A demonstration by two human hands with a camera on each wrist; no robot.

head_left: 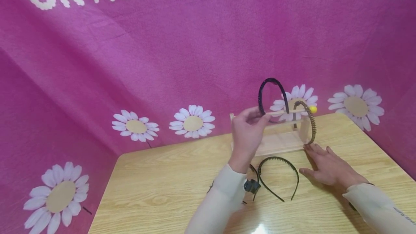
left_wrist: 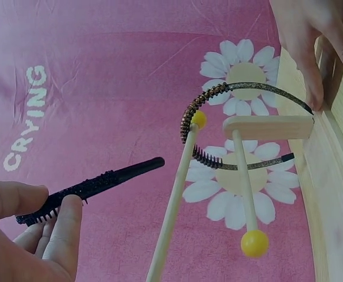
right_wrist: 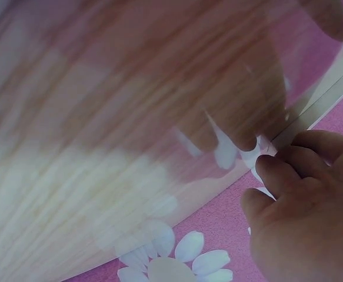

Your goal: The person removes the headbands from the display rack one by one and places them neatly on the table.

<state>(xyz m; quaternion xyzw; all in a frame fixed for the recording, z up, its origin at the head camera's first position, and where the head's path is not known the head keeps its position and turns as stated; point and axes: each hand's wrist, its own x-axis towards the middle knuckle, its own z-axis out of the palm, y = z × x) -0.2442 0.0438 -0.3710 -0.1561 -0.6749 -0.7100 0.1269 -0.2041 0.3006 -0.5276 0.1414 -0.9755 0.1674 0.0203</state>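
My left hand (head_left: 248, 133) pinches a black toothed headband (head_left: 272, 79) between thumb and fingers, beside the upper rod of a wooden stand (head_left: 279, 143). In the left wrist view, the black headband (left_wrist: 95, 187) appears edge-on, apart from the rod (left_wrist: 174, 217). A bronze-and-black toothed headband (head_left: 313, 124) hangs on the rod near its yellow ball end (head_left: 313, 109). My right hand (head_left: 331, 167) rests with fingers extended at the right front corner of the stand's base. The right wrist view shows the right hand (right_wrist: 312, 205) from the back, its fingertips partly hidden.
A dark toothed headband (head_left: 278, 158) lies on the wood-grain table (head_left: 162, 190) in front of the stand. Another dark headband (head_left: 258, 176) beside it is partly hidden by my left wrist. A pink cloth (head_left: 195, 53) with daisies hangs behind the table.
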